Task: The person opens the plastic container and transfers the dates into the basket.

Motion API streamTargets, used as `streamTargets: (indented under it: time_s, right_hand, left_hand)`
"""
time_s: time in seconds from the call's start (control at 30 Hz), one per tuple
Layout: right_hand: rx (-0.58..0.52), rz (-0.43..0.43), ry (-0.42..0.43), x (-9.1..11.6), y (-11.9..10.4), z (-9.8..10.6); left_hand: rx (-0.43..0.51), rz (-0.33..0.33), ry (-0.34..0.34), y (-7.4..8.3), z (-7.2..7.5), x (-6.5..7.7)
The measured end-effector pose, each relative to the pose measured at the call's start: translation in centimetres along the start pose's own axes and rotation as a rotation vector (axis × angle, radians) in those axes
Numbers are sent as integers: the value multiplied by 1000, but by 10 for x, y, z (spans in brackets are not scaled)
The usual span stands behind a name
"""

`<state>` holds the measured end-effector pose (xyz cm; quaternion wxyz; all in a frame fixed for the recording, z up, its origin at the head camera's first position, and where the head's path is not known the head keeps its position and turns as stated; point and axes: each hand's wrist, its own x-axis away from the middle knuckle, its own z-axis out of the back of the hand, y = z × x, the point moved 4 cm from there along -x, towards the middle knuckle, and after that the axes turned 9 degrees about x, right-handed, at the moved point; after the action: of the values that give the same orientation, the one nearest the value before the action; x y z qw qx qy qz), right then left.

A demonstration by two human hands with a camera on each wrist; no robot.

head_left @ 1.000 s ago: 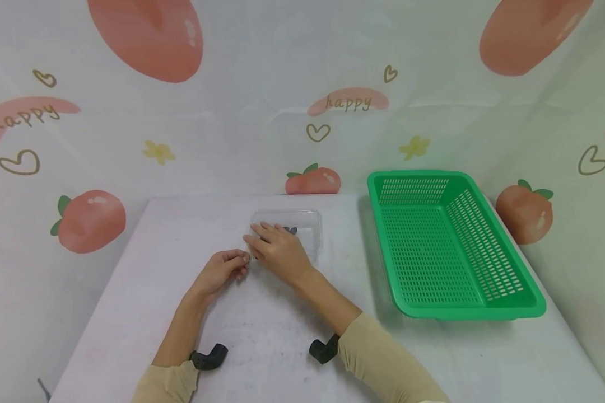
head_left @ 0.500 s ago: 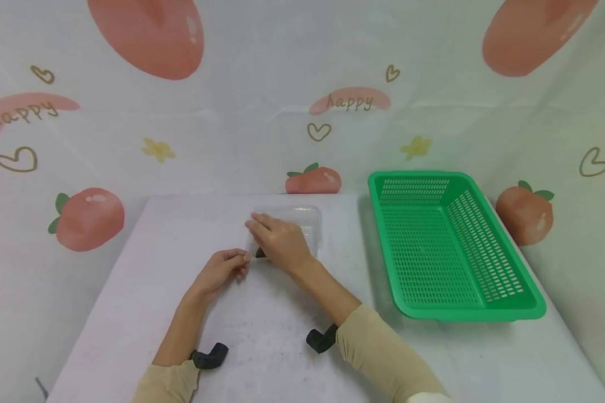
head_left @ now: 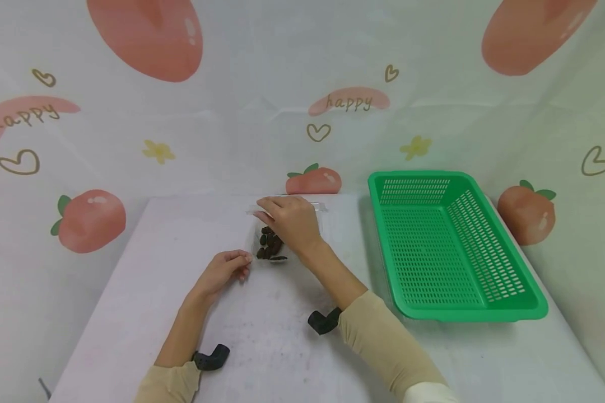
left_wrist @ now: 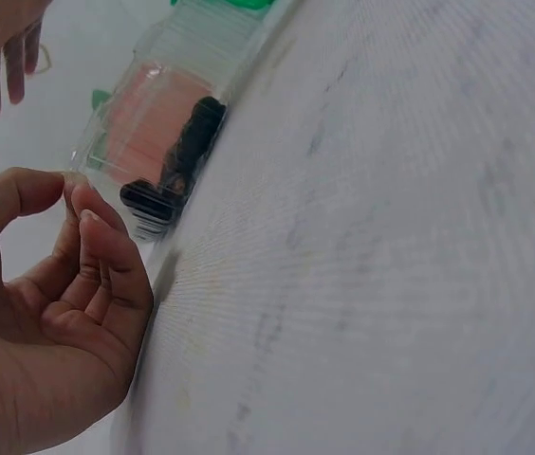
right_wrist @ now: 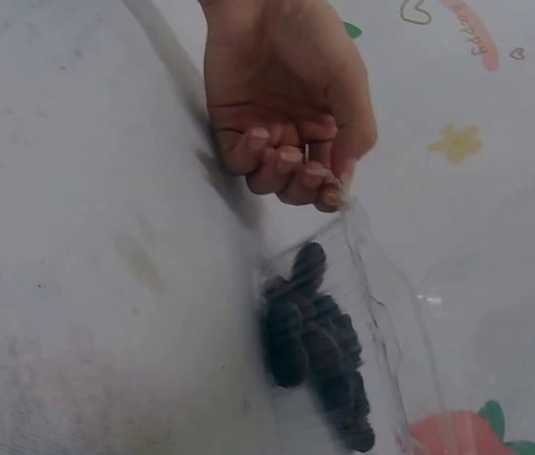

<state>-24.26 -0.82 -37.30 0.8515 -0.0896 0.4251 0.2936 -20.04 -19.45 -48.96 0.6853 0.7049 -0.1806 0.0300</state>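
A clear plastic clamshell box (head_left: 255, 242) sits near the back edge of the table, holding several dark brown oblong pieces (head_left: 271, 240) that look like dates. My left hand (head_left: 226, 267) pinches the box's near left corner between thumb and index finger, a grip that also shows in the right wrist view. Over the box is my right hand (head_left: 293, 223), with its fingers at the raised clear lid (head_left: 320, 207) and covering part of it. In the left wrist view the right hand's fingers (left_wrist: 13, 68) hang fairly straight. Whether they touch the lid is hard to tell.
A green perforated plastic basket (head_left: 436, 263) stands on the right side of the white table (head_left: 282, 336). Behind the table hangs a pale cloth (head_left: 232, 123) printed with fruit and hearts. A black curved device (head_left: 213, 358) is on the left wrist, another (head_left: 325, 321) on the right.
My right hand has moved back and up, and the lid has risen, opening the box's front and uncovering the dark pieces. My left hand has stayed at the corner.
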Motion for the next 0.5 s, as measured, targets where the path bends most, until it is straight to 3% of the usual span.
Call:
streamTargets:
  time_s: [0.27, 0.5]
  right_hand:
    - [16, -67, 63, 2, 29, 7]
    - [-63, -258, 100, 13, 60, 5]
  left_hand:
    - [-17, 0, -10, 4, -1, 2]
    - [-5, -42, 7, 7, 3, 0]
